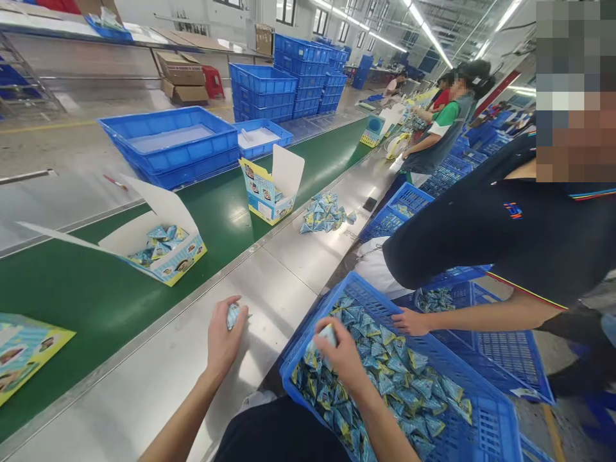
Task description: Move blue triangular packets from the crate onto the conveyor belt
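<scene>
My left hand is over the steel ledge, its fingers curled round a small blue pyramid-shaped packet. Above a blue crate full of such packets, my right hand is closed on another packet, part of which shows between thumb and fingers. Ahead on the ledge lies a loose pile of packets. On the green belt, an open carton with several packets inside stands to the left of my hands. A second open carton stands farther along the belt.
At my right a co-worker's hand rests on the crate's rim. Another carton is cut off at the left edge. Beyond the belt sit blue trays and stacked blue bins. Other workers stand farther down the line.
</scene>
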Motion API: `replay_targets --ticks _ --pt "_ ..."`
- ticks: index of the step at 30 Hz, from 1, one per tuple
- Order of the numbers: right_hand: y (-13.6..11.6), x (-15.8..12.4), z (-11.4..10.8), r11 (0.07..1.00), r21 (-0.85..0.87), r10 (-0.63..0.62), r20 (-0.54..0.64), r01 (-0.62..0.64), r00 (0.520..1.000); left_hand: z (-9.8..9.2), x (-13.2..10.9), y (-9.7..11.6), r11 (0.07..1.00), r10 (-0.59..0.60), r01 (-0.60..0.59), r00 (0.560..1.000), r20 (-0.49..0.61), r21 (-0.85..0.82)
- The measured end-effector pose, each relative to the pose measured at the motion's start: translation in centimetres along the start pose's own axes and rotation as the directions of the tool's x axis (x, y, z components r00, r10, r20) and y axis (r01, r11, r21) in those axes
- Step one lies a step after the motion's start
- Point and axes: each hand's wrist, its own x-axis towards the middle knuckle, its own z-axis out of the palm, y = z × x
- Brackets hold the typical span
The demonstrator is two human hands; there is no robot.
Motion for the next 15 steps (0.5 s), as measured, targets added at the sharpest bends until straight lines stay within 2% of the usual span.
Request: replay_targets --ticks 1,2,3,5,6,9,11,13,15 --pt "-0.4 0.4 0.9 0.996 -0.087 0.008 0.123 0.003 0.992 -0.1 0.4 -0.4 1.0 -0.013 0.013 1.0 -0.005 -0.004" --pt "-0.9 0.8 1.7 0.993 -0.117 0.023 0.177 -0.002 0.984 -0.2 0.8 -0.8 1.0 -0.016 0.016 1.0 0.012 -0.009" --pt "-1.2 1.2 2.6 0.996 -0.092 0.027 0.142 -0.014 0.989 -0.3 1.3 -1.2 1.0 -0.014 0.014 0.999 0.04 -0.019" --pt "-1.6 2.1 4.4 1.0 0.004 0.03 -0.028 -0.029 0.999 -0.5 2.1 -1.8 0.999 -0.021 0.023 0.998 0.059 -0.043" --pt "-1.6 2.6 5.4 0.999 0.021 0.043 -0.032 -0.042 0.999 -0.6 2.5 -2.1 0.998 -0.036 0.038 0.999 0.041 -0.057" --pt "-0.6 3.7 8.4 0.983 0.057 0.161 0.189 -0.175 0.969 -0.6 3.5 -2.4 0.992 -0.045 0.048 0.999 0.024 -0.116" --pt "0.6 4.2 10.4 0.904 0.262 0.278 0.237 -0.337 0.931 -0.2 3.6 -2.2 0.985 -0.009 0.02 0.998 0.067 -0.171" --pt "1.7 4.6 12.1 0.756 0.454 0.38 0.282 -0.471 0.881 0.4 3.5 -1.8 0.969 0.052 -0.007 0.983 0.176 -0.248" --pt "2.5 4.9 13.5 0.64 0.507 0.432 0.384 -0.577 0.816 1.0 3.4 -1.3 0.95 0.139 -0.024 0.926 0.352 -0.311"
